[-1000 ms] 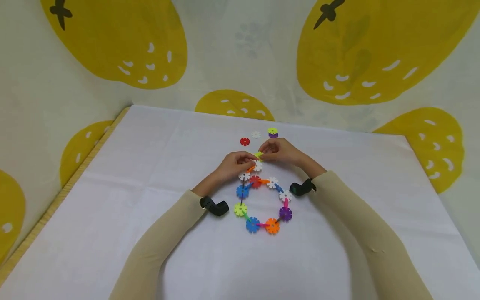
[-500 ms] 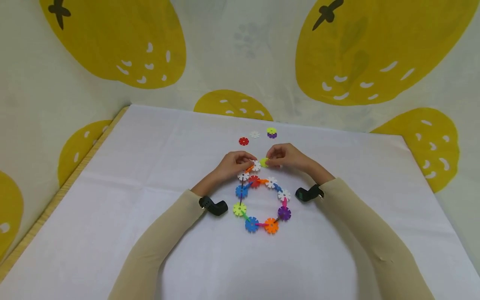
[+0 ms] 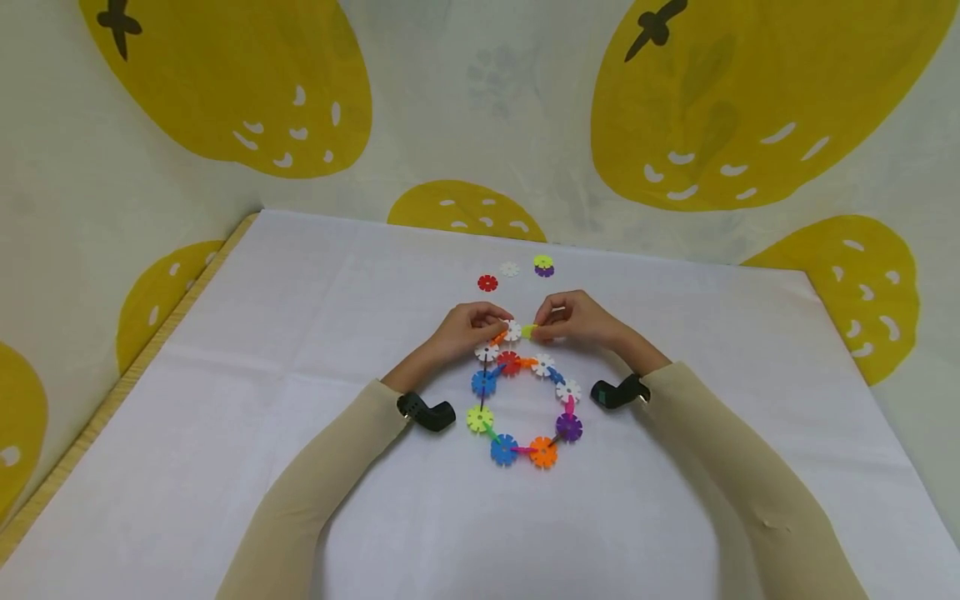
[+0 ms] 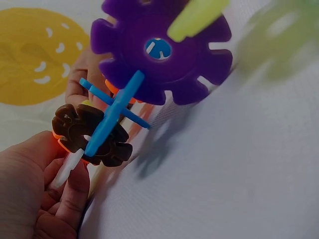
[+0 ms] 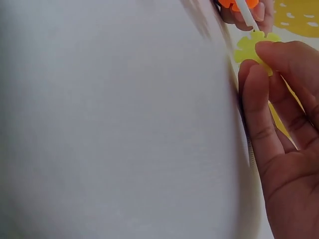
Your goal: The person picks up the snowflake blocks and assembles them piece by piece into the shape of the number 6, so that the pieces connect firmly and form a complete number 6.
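Observation:
A ring of joined notched plastic discs, shaped like snowflakes and in many colours, lies on the white cloth; its orange disc (image 3: 543, 452) is at the near side. From the ring's far left a short branch runs up to a white disc (image 3: 513, 331). My left hand (image 3: 468, 329) pinches the branch near this white disc. Between thumb and fingers, my right hand (image 3: 577, 318) pinches a yellow-green disc (image 5: 245, 48). Its edge meets the white disc's edge (image 5: 246, 14); whether their slots are engaged I cannot tell. A purple disc (image 4: 194, 64) looms close in the left wrist view.
Beyond the hands lie a loose red disc (image 3: 487, 283), a white loose disc (image 3: 509, 269) and a yellow disc (image 3: 543, 262) overlapping a purple one (image 3: 544, 272). The cloth-covered table (image 3: 360, 258) ends at a patterned backdrop (image 3: 480, 108).
My right hand has drawn back to the right and slightly nearer with the yellow-green disc, then turned it edge-on beside the white disc. My left hand stays almost still.

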Demonstrator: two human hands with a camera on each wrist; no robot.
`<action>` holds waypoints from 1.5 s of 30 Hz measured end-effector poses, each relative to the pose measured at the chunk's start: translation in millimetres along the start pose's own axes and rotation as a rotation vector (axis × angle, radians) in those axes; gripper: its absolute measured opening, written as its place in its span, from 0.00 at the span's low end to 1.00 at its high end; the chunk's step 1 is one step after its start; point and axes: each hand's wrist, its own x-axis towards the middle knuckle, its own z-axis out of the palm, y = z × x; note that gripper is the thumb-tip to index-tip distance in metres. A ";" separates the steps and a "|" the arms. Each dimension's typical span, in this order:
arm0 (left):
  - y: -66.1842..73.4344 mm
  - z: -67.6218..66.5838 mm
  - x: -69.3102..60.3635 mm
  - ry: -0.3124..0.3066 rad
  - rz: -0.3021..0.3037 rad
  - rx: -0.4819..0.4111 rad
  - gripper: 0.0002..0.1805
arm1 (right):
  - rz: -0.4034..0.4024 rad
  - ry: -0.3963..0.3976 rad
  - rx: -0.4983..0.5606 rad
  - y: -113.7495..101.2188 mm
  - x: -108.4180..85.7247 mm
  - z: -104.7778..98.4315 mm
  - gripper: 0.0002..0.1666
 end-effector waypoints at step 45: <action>2.8 -4.4 -3.8 -0.008 -0.008 0.021 0.14 | -0.018 0.000 -0.107 -3.4 8.5 3.6 0.13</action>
